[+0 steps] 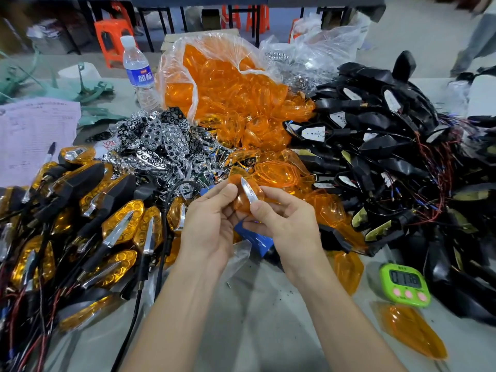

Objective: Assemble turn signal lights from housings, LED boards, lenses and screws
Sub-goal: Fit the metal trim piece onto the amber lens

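Nearest me, at 5 o'clock from my hands, a loose orange plastic lens point(413, 328) lies flat on the grey tabletop point(257, 318). Just beyond it, at 4 o'clock, stands a green digital timer point(405, 284).

My 2 hands are close together at mid-view. My left hand point(212, 218) pinches a translucent orange hexagon-patterned lens point(237, 204) between thumb and fingers. My right hand point(284, 224) pinches a pointed chrome trim strip point(248, 191) against that lens, with the thumb on the strip's lower end. Both parts are held off the table, just above a blue plastic object point(256, 240) I cannot identify.

At 9 o'clock there is a heap of finished black-and-orange turn signal lights point(107, 224). At 11 o'clock lies a pile of chrome reflector plates point(161, 140). At 12 o'clock a clear plastic bag of orange lenses point(233, 84) spills open. From 1 to 3 o'clock black housings with wires point(389, 146) are piled up.

Farthest, at 11 o'clock, a clear water bottle with a blue label point(138, 71) stands upright. A printed paper sheet point(32, 130) lies at 10 o'clock.
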Tool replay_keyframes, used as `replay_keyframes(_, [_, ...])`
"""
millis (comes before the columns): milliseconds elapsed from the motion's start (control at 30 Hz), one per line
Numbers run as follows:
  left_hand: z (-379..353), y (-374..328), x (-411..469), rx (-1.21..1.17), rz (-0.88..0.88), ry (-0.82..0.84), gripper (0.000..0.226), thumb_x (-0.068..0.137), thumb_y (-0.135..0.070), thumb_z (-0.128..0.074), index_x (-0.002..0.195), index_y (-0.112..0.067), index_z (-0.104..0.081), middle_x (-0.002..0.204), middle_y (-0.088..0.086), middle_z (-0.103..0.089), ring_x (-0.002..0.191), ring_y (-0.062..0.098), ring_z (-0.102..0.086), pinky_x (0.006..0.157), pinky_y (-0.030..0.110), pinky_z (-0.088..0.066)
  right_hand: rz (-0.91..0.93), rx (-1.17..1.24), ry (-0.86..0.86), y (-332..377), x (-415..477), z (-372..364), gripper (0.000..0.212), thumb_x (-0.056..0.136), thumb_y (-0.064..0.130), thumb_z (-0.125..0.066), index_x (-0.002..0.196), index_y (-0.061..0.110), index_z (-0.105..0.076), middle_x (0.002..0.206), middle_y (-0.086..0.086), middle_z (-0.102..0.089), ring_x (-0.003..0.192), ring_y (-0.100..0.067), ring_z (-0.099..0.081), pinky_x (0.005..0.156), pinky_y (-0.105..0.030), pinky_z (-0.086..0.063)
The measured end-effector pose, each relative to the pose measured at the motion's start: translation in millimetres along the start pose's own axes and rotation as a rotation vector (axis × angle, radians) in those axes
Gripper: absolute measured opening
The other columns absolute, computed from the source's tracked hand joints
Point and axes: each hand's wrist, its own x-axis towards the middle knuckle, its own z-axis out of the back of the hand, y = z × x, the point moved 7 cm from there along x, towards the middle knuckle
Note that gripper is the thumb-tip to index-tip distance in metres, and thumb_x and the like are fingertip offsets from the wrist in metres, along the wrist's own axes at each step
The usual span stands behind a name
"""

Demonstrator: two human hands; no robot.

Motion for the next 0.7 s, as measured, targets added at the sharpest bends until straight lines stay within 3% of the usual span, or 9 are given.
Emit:
replay_keyframes(133, [-2, -1, -3, 0.016, -0.001, 0.012, 0.033, 0.099, -0.003, -0.057, 0.078, -0.01, -0.082, 0.08, 0.012, -0.078, 0.063, 0.018, -0.074, 0.055, 0.025, -0.058, 0.001, -0.029, 0.009, 3, 1, 4, 0.042, 0.09, 0.004, -0.077, 0.131, 0.002, -0.067, 0.09, -0.009, -0.081, 0.078, -0.029, -0.079, 0.068, -0.028, -0.063])
replay_keyframes(333, [-7, -5, -8, 0.044, -0.046, 0.03, 0.04, 0.1, -0.002, -0.056, 0.073, -0.013, -0.083, 0.077, 0.009, -0.078, 0.062, 0.016, -0.073, 0.055, 0.025, -0.058, -0.005, -0.001, 0.024, 7, 0, 3, 0.033, 0.088, 0.002, -0.078, 0.119, 0.009, -0.072, 0.086, -0.011, -0.08, 0.072, -0.027, -0.079, 0.065, -0.028, -0.063])
replay_keyframes(533, [-9, -9, -16, 0.132, -0.148, 0.044, 0.024, 0.095, -0.003, -0.065, 0.083, -0.012, -0.084, 0.089, 0.013, -0.079, 0.076, 0.02, -0.075, 0.064, 0.028, -0.06, -0.11, 0.071, 0.119, 8, 3, 4, 0.043, 0.084, 0.001, -0.078, 0.126, 0.0, -0.069, 0.096, -0.018, -0.08, 0.084, -0.033, -0.079, 0.068, -0.031, -0.064])
replay_keyframes(633, [-11, -10, -17, 0.18, -0.181, -0.006, 0.005, 0.084, -0.007, -0.077, 0.083, -0.011, -0.08, 0.08, 0.009, -0.075, 0.071, 0.021, -0.068, 0.068, 0.034, -0.059, -0.109, 0.056, 0.126, 5, 1, 3, 0.038, 0.086, 0.002, -0.078, 0.123, 0.005, -0.069, 0.096, -0.017, -0.08, 0.087, -0.033, -0.079, 0.07, -0.033, -0.064])
replay_keyframes(700, [-7, -8, -16, 0.203, -0.169, -0.074, 0.014, 0.085, -0.003, -0.078, 0.076, -0.013, -0.079, 0.074, 0.008, -0.072, 0.067, 0.022, -0.065, 0.07, 0.038, -0.056, -0.101, -0.004, 0.103, 3, -1, 3, 0.038, 0.086, 0.006, -0.08, 0.123, 0.008, -0.069, 0.094, -0.013, -0.081, 0.087, -0.031, -0.08, 0.074, -0.038, -0.065])
